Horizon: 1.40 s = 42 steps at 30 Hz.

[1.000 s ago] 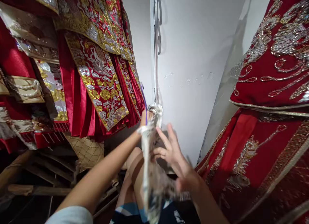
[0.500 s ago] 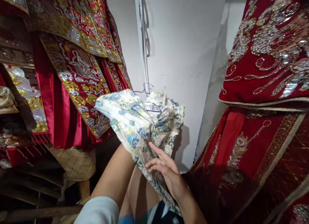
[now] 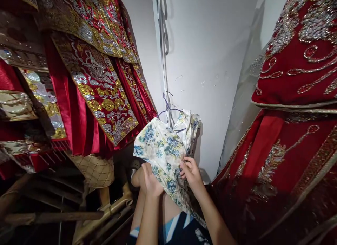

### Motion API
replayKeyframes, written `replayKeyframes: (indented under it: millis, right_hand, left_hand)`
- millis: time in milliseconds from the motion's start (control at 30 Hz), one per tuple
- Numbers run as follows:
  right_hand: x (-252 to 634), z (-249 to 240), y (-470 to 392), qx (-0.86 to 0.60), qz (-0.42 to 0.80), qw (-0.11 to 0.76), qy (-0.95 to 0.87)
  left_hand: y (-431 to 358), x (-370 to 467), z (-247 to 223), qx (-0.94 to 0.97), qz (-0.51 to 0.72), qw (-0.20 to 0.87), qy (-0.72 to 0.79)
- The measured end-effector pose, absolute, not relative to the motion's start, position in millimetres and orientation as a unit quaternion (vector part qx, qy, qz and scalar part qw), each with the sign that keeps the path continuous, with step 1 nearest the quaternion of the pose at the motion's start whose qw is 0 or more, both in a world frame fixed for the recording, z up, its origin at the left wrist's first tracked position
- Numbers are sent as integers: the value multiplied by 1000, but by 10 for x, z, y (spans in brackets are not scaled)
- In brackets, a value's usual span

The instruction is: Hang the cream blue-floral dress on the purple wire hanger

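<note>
A white short-sleeved shirt with blue and yellow flowers hangs from a thin purple hanger in front of me. My right hand is at the front of the shirt, thumb and curled fingers pinching its fabric. Against the lower left edge of the shirt lies my left hand, with its fingers stretched and partly hidden by the cloth. The shirt's lower part slants down between my forearms toward my lap.
A metal rail runs down the pale wall behind the hanger. Red embroidered costumes hang at left and right. Low on the left stands a bamboo-like wooden frame beside a quilted beige cloth.
My left hand has come out from inside or behind the shirt to its left edge. The shirt hangs flatter, showing its neckline and sleeve. My right hand has closed on the fabric.
</note>
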State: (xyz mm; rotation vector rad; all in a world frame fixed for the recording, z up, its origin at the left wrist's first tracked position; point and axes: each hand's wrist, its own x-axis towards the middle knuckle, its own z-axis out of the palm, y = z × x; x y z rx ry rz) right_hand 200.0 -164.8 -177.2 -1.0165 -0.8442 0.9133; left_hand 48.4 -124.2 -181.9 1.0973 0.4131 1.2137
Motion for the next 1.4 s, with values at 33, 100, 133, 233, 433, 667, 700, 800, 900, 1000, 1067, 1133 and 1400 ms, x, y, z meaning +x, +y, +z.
replayKeyframes:
  millis: [33,100,133,233,433,667,700,800,900,1000,1067,1133,1400]
  right_hand:
    - [1960,-1797,-1615,-461,406,691,-381]
    - [1869,-1821,-1570,-461,417,673,-400]
    - [1828,-1822,-1555,-456,428,662,-413]
    - [1768,-1796,-1520,-458,438,657,-408]
    - [1843,-1697,-1410,-485,421,637,-427]
    - [1749,-1678,-1481,-450,448,629,-448]
    - [1748,-1670,-1502,-444,455,626,-451]
    - [1768,-1611,-1559,-416,473,615,-474]
    - [1799,-1530,-1614,-399,465,623,-486]
    - [1846,-1485,-1673,-401,455,634,-480]
    - [1891,-1486,-1705,-406,451,653,-453]
    - [1934,-1503,-1719,-414,449,678,-410]
    - [1829,-1574,-1642,-448,479,606,-450]
  left_hand:
    - [-1259,445,-1839,472,534,672,201]
    - [-1272,404,-1820,455,543,649,278]
    - [-1273,406,-1788,449,557,617,327]
    - [-1295,469,-1668,415,611,530,417]
    - [-1467,523,-1503,365,598,603,381]
    - [-1504,364,-1372,378,574,642,338]
    - [-1509,346,-1374,388,566,645,338]
    - [-1551,342,-1394,391,557,650,340]
    - [-1599,389,-1396,416,552,637,339]
    - [-1565,385,-1418,466,544,607,344]
    - [-1486,328,-1490,478,571,538,395]
    - [-1406,264,-1606,464,614,409,490]
    - [-1521,671,-1979,613,586,321,421]
